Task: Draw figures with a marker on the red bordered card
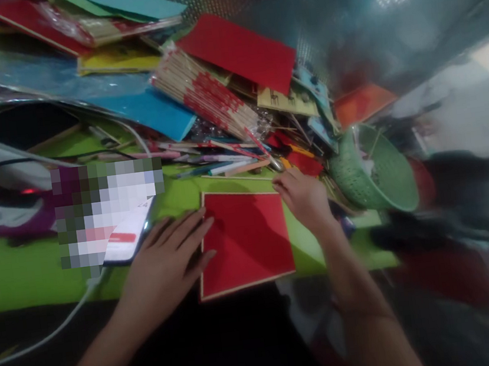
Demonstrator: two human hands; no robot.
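Observation:
A red square sheet (245,239) lies at the front edge of the green tabletop, with thin pale strips along its left, top and bottom edges. My left hand (168,254) is open, fingers spread and touching the sheet's left edge. At the sheet's upper right corner, my right hand (302,196) is closed in a pinch. From its fingertips a thin wooden stick (237,177) runs left, just beyond the sheet's top edge. The fingers partly hide the stick's right end.
A lit phone (122,239) lies left of the sheet, beside a white cable (71,317). Behind are pens (233,166), bundled wooden sticks (206,89) in plastic and coloured sheets (241,50). A green basket (370,170) stands at the right.

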